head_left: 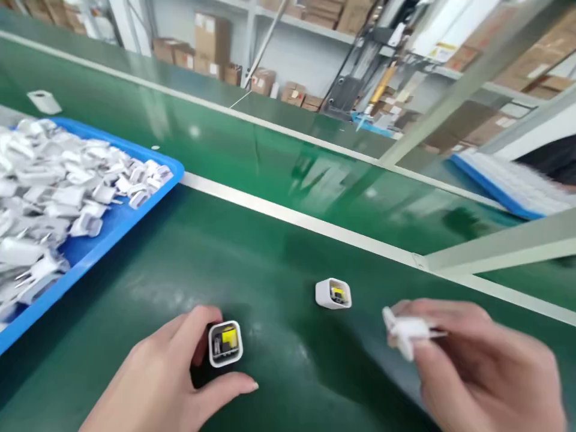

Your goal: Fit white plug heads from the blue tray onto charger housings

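Observation:
My left hand (184, 366) curves loosely around a white charger housing (225, 344), its thumb and forefinger apart on either side. The housing's open end faces up and shows a yellow and black circuit part inside. Whether the fingertips behind it touch it is hidden. A second white charger housing (333, 294) lies on the green table between my hands, with yellow parts showing in its opening. Over at the right, my right hand (481, 360) pinches a white plug cap (410, 330) with thin metal prongs pointing right; it is blurred by motion.
A blue tray (135, 222) heaped with white plug pieces stands at the left. A pale strip (279, 213) and a metal post (504, 243) border the green worktable (270, 252). Beyond, a white piece (44, 102) lies on the green surface. Another blue-edged tray (495, 186) is at the right.

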Demonstrator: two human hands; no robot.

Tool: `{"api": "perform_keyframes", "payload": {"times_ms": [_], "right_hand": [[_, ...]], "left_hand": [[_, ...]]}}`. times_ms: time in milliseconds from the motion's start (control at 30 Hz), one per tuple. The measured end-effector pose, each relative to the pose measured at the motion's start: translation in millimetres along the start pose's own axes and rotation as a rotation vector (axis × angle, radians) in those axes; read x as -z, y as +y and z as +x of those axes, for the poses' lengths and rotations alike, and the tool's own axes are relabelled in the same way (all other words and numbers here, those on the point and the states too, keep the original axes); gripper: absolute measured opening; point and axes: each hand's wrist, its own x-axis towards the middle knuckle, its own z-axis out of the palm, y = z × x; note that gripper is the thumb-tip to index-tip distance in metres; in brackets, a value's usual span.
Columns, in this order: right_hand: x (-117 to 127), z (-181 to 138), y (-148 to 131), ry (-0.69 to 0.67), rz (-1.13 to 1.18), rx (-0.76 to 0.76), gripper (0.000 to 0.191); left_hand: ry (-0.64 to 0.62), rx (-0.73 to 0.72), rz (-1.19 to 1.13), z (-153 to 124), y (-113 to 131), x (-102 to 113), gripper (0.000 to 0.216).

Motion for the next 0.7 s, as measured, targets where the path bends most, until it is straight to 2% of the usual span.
{"api": "perform_keyframes", "payload": {"times_ms": [67, 100, 200, 300, 367, 467, 633, 700], "right_hand": [[-21, 11, -29, -0.321, 0.035, 0.157, 0.035], [-35, 17, -40, -0.432, 0.057, 0.224, 0.037], [-76, 35, -62, -0.630, 0.117, 0.352, 0.033], [-104, 48, -71, -0.754, 0.057, 0.359, 0.021], [-111, 51, -75, -0.820, -0.006, 0.333, 0.014], [-110, 52, -81, -0.847, -0.068, 0.293, 0.011], [-108, 45, -87, -0.844, -0.140, 0.260, 0.022], [-109, 43, -89, -0.817, -0.128, 0.224, 0.020]], "left_hand": [[0.014, -0.047, -0.026, -1, -3, 4, 0.030], [0.032, -0.082, -0.031, -3, -5, 4, 0.024], [0.094, -0.161, -0.054, -9, -8, 0, 0.012], [0.133, -0.183, -0.101, -10, -8, -3, 0.005], [0.139, -0.182, -0.121, -9, -8, -3, 0.010], [0.110, -0.150, -0.125, -6, -7, -4, 0.015], [0.089, -0.101, -0.120, -7, -10, -7, 0.009], [0.065, -0.111, -0.103, -10, -13, -9, 0.010]]}}
